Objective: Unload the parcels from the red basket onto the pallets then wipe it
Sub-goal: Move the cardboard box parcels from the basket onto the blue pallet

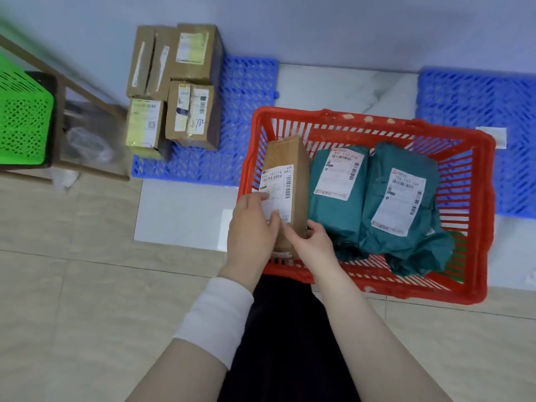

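A red basket [481, 204] sits on the floor in front of me. At its left end stands a brown cardboard parcel [290, 158] with a white label. My left hand [252, 230] grips the parcel's near left side and my right hand [310, 242] grips its near right corner. Two teal bagged parcels [333, 204] [406, 227] with white labels lie in the basket to the right. A blue pallet [246, 91] at the upper left carries several cardboard boxes [191, 53]. A second blue pallet [475, 100] lies bare at the upper right.
A green basket [23, 120] rests on a wooden stool frame [87, 91] at the far left. A white floor tile [179, 210] lies between the pallets and the beige tiled floor. A pale wall runs along the top.
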Action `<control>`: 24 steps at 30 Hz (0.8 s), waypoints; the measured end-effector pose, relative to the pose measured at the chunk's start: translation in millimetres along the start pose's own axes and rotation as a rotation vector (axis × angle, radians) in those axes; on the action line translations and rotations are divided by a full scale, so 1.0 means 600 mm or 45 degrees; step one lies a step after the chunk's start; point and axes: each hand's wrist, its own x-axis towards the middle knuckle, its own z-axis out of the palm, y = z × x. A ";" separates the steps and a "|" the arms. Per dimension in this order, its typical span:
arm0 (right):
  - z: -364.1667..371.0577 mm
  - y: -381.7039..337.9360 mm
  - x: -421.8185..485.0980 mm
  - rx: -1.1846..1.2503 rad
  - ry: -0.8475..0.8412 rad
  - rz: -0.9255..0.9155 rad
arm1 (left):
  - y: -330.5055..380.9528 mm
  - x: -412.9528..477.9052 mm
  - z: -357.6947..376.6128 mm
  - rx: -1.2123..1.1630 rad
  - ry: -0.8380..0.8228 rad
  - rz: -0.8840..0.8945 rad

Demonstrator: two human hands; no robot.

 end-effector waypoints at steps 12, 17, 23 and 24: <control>-0.028 -0.013 0.013 0.356 -0.099 0.133 | 0.007 -0.011 0.004 -0.117 0.025 0.003; -0.092 -0.015 -0.053 0.582 -0.147 0.072 | 0.035 -0.027 -0.013 -0.404 -0.020 -0.091; -0.115 -0.061 -0.105 0.733 -0.169 -0.148 | 0.064 -0.044 -0.053 -0.959 -0.271 -0.250; -0.111 -0.073 -0.107 0.745 -0.167 -0.191 | 0.066 -0.045 -0.063 -1.030 -0.316 -0.254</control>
